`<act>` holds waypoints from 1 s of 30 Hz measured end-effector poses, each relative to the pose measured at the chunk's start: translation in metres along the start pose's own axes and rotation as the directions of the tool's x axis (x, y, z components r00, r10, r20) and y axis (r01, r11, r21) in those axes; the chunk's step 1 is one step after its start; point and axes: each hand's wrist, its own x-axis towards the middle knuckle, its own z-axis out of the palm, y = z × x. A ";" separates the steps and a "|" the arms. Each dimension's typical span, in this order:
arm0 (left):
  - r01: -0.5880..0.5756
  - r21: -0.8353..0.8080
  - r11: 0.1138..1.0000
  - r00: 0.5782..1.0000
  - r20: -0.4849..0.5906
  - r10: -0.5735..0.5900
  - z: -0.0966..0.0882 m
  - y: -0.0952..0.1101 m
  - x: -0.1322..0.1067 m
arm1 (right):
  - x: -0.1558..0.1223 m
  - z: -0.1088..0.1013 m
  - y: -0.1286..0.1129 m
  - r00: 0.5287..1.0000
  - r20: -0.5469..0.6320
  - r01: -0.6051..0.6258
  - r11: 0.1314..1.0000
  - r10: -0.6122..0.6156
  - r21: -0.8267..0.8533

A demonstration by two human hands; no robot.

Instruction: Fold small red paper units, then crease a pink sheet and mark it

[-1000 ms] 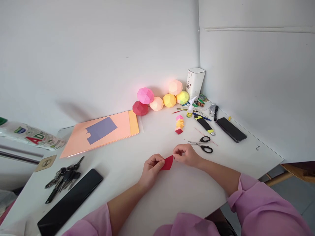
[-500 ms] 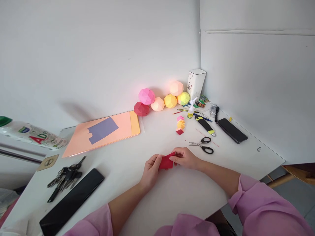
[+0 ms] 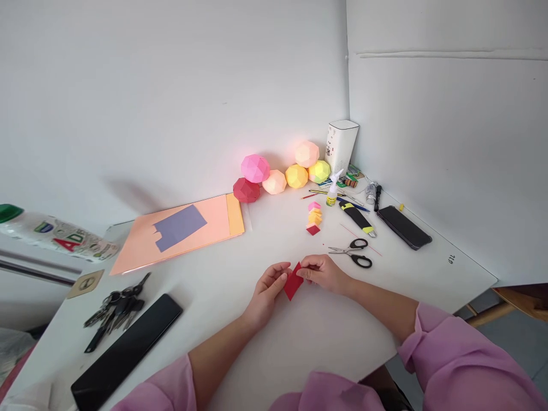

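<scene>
Over the near middle of the table, a small piece of red paper is held up with its pointed corners turned up and down. My right hand pinches its right edge between thumb and fingers. At the left edge, the thumb and fingers of my left hand close on the same paper. Beyond the hands lies a short row of small folded paper pieces, with red nearest and pink farthest. Scissors rest to the right of it.
Faceted paper balls stand by the back wall. Right of them are a glue bottle, a utility knife and a phone. On the left lie coloured sheets, keys, a long black object and a white bottle.
The red paper has turned from a wide, nearly level position to a narrow, upright diamond. My left fingers have shifted and straightened a little; my right hand keeps its place.
</scene>
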 end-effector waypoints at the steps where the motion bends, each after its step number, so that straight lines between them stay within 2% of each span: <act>1: 0.015 -0.003 1.000 1.000 0.020 -0.015 0.000 0.000 0.000 | 0.000 0.000 0.001 1.000 -0.005 0.013 1.000 -0.013 0.007; 8: -0.051 0.001 0.999 0.997 0.057 0.051 -0.002 -0.002 0.002 | 0.002 0.000 0.006 0.997 0.034 -0.071 0.997 0.070 0.031; 12: -0.074 -0.029 0.997 0.997 -0.008 0.074 -0.004 -0.004 0.003 | 0.001 0.001 0.003 0.996 0.026 -0.092 0.993 0.090 0.070; 15: -0.072 0.012 0.997 0.997 -0.027 0.072 -0.005 -0.006 0.002 | 0.001 0.001 0.001 0.994 0.029 -0.103 0.993 0.101 0.054; 22: -0.090 0.111 0.990 0.991 0.111 0.078 -0.002 -0.002 -0.001 | 0.004 -0.003 0.005 0.991 0.065 -0.118 0.992 0.116 0.032; 25: -0.118 0.156 0.981 0.989 0.105 0.102 -0.001 0.000 -0.001 | 0.003 -0.003 0.005 0.991 0.083 -0.107 0.993 0.103 0.043; 30: -0.094 0.155 0.983 0.994 0.066 0.085 -0.002 -0.003 0.000 | 0.001 -0.001 0.001 0.990 0.119 -0.092 0.991 0.081 0.095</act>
